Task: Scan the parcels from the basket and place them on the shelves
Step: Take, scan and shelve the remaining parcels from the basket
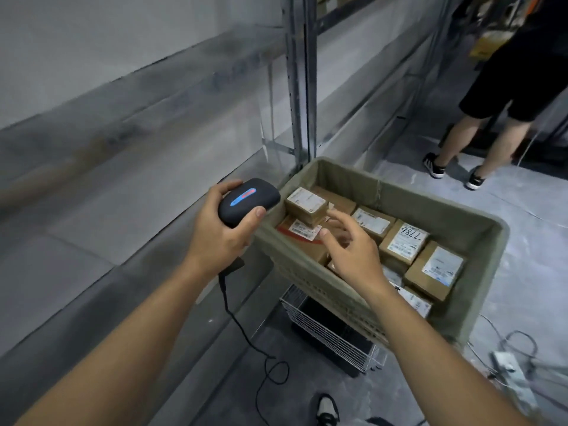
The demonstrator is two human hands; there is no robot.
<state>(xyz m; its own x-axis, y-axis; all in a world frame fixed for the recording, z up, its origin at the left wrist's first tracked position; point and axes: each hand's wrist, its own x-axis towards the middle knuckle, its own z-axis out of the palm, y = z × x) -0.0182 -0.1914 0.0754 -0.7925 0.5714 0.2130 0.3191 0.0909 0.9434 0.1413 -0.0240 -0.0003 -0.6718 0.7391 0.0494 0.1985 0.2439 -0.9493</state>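
Observation:
My left hand (219,230) grips a black barcode scanner (249,200) with a lit blue and red strip, its cable hanging to the floor. It is held just left of the olive basket (399,198). Several brown cardboard parcels with white labels lie in the basket. My right hand (353,250) hovers over the basket's left part with fingers spread and relaxed, holding nothing, its fingertips close to a small parcel (305,204) stacked on a red-marked parcel (302,233). A parcel marked 7786 (405,241) lies to the right.
Grey metal shelves (123,124) run along the left, with an upright post (302,81) behind the basket. A wire cage (332,333) stands under the basket. Another person (504,96) stands at the back right. A power strip (507,367) and cables lie on the floor.

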